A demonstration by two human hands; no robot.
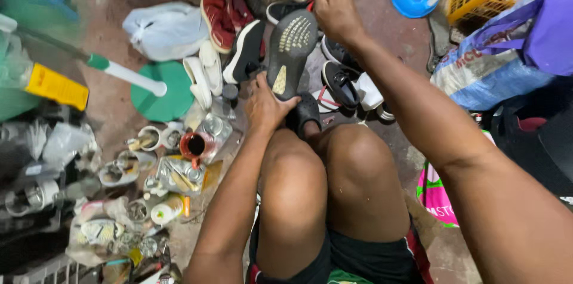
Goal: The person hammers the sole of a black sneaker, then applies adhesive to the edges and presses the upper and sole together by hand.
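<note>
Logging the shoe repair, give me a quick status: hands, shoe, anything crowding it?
Left hand grips heel end of dark shoe, sole up. Right hand holds toe end. Loose shoes piled close behind; glue pots to the left.

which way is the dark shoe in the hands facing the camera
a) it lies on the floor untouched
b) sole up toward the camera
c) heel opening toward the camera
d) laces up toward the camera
b: the dark shoe shows its studded sole to the camera, the left hand gripping its near end and the right hand its far end.
</note>
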